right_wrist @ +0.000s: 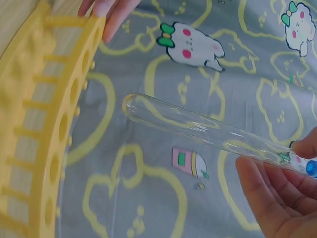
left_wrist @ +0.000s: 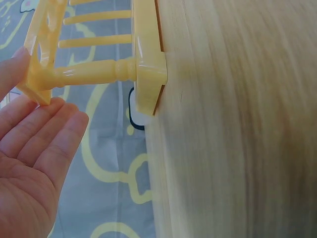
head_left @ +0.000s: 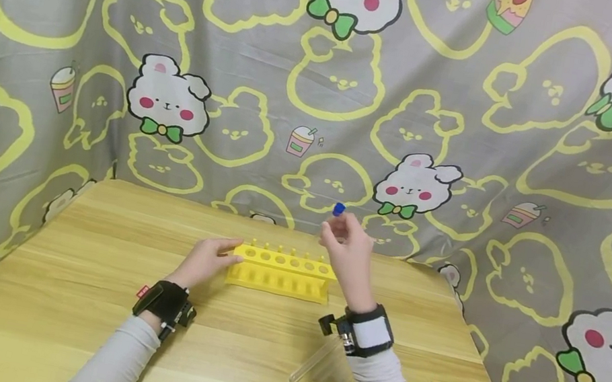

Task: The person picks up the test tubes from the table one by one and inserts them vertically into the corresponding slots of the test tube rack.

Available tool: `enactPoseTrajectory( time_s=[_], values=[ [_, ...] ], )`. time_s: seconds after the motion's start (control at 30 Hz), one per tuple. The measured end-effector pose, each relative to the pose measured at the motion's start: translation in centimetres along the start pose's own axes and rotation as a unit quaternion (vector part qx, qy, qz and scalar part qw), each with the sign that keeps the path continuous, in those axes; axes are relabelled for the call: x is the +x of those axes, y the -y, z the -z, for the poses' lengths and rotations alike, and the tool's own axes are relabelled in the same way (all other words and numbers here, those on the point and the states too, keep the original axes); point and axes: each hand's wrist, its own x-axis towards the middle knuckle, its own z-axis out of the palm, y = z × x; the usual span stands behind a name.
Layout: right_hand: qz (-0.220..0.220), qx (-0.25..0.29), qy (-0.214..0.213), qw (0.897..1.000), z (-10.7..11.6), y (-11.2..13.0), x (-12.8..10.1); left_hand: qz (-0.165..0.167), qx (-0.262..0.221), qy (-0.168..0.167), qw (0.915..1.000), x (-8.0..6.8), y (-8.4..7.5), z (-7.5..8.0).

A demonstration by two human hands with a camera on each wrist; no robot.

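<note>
A yellow test tube rack (head_left: pixel 280 268) stands upright on the table, a row of round holes along its top. My left hand (head_left: pixel 207 260) holds the rack's left end, thumb on one side of the top plate and fingers against the other, as the left wrist view shows. Above the rack's right end, my right hand (head_left: pixel 352 257) pinches a clear glass test tube (right_wrist: pixel 188 126) near its blue stopper (head_left: pixel 339 209). In the right wrist view the tube's rounded end points toward the rack, apart from it.
Clear test tubes (head_left: pixel 309 364) lie on the wooden table (head_left: pixel 227 361) beneath my right wrist, partly hidden by the forearm; their number is unclear. A grey patterned curtain (head_left: pixel 243 57) encloses the table's back and sides.
</note>
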Motion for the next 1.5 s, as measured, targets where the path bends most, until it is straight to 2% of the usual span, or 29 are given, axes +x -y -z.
enactPoseTrajectory(
  time_s=[0.33,0.63,0.83,1.23,1.5],
  values=[
    [0.051,0.017,-0.017,0.998,-5.1,0.8,0.6,0.000,0.001,-0.001,1.0000,-0.2,-0.1,0.0],
    [0.060,-0.006,0.017,0.998,-9.1,0.4,0.2,-0.006,0.002,-0.007,1.0000,-0.1,0.0,0.0],
    [0.071,-0.017,0.022,0.997,-10.4,-0.4,-0.4,-0.005,-0.001,-0.007,1.0000,-0.2,-0.1,-0.1],
    [0.036,-0.053,0.078,0.995,-12.5,-2.1,-1.6,-0.018,-0.002,-0.010,0.9998,0.1,0.0,-0.2],
    [0.029,-0.047,0.086,0.995,-13.5,-3.2,-2.4,-0.021,-0.006,-0.013,0.9997,0.2,0.2,-0.2]
  ],
)
